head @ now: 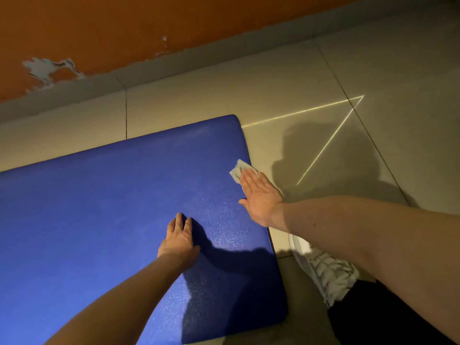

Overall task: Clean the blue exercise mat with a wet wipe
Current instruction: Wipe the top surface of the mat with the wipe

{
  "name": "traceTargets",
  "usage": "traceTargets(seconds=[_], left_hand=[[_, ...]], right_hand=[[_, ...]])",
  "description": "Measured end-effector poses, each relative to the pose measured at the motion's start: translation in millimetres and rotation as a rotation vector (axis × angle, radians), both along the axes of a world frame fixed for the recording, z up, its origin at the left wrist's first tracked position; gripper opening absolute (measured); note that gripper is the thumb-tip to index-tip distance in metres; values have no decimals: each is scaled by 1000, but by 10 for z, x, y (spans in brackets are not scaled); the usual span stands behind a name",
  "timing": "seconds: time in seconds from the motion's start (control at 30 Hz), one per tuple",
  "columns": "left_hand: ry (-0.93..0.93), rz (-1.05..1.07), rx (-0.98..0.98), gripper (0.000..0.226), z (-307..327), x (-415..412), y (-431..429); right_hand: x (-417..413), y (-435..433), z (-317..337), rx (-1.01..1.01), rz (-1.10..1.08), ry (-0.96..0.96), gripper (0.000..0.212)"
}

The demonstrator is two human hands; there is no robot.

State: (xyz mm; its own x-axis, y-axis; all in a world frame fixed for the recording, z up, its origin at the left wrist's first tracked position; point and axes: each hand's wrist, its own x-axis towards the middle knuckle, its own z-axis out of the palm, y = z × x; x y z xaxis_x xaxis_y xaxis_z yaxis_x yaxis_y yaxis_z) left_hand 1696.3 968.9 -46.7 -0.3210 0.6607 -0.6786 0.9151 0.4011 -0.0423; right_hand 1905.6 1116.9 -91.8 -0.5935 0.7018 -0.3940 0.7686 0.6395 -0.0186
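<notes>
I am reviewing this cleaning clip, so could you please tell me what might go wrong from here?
The wet wipe lies at the right edge of the blue exercise mat under the right hand, its fingers flat, not gripping; it could slip onto the tiled floor and pick up dirt. The left hand rests on the mat, so hard strokes might shift it.

Blue exercise mat (pixel 112 207): matt foam, fine grainy texture. Wet wipe (pixel 238 170): crumpled pale cloth. Beside mat, floor tiles (pixel 273 90): smooth, semi-gloss.

blue speckled mat (pixel 112 207), pale wipe (pixel 239 168), orange wall (pixel 99 26)
</notes>
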Motion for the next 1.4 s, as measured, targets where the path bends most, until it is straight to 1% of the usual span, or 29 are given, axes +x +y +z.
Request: traceTargets(seconds=[0.07, 0.1, 0.13, 0.27, 0.3, 0.37, 0.47, 0.53, 0.6, 0.63, 0.77, 0.9, 0.97, 1.03, 1.07, 1.13, 1.2, 1.3, 1.4], left_hand=[[1, -7, -7, 89, 15, 30, -56], [1, -7, -14, 89, 23, 44, -83], [0, -4, -23, 89, 30, 63, -109], [1, -12, -31, 89, 32, 149, -193], [5, -13, -33, 89, 35, 176, -215], [15, -16, -38, 87, 37, 220, -250], [15, -8, -55, 85, 56, 301, -320], [7, -21, -63, 84, 42, 342, -390], [-8, -27, -66, 84, 21, 385, -467], [-10, -28, -68, 83, 15, 397, -508], [-15, -32, -78, 81, 0, 452, -632], [-1, -49, -100, 83, 12, 542, -714], [3, -43, -109, 84, 17, 579, -737], [-1, -40, -107, 82, 24, 612, -742], [-5, -36, -103, 81, 25, 627, -750], [-16, -35, -101, 79, 29, 652, -783], [-28, -26, -108, 77, 35, 678, -831], [-43, -29, -110, 75, 17, 700, -913], [-40, -19, -107, 73, 35, 706, -985]], right_hand=[[-50, -103, 4, -68, -72, 45, 70], [-74, -230, 6, -112, -63, 70, 70], [-69, -403, 13, -156, -17, 89, 71], [72, -1140, 35, -298, 280, 107, 73], [105, -1190, 9, -306, 317, 115, 73], [136, -1074, -35, -247, 345, 110, 72], [190, -743, -32, -131, 203, 102, 72], [206, -615, -10, -66, 56, 36, 71], [194, -567, 4, -74, -69, 19, 71], [187, -583, 4, -82, -84, 34, 71], [329, -1032, -1, -147, 33, 77, 73], [520, -1667, 100, -321, 257, 99, 76], [554, -1663, 56, -294, 296, 104, 75], [527, -1437, 23, -198, 298, 85, 73], [492, -1286, 18, -153, 265, 79, 73], [403, -968, 48, -108, 137, 67, 74], [338, -781, 91, -94, 67, 34, 73], [405, -872, 71, -128, 53, 36, 73], [664, -1292, 63, -191, 100, 40, 76]])
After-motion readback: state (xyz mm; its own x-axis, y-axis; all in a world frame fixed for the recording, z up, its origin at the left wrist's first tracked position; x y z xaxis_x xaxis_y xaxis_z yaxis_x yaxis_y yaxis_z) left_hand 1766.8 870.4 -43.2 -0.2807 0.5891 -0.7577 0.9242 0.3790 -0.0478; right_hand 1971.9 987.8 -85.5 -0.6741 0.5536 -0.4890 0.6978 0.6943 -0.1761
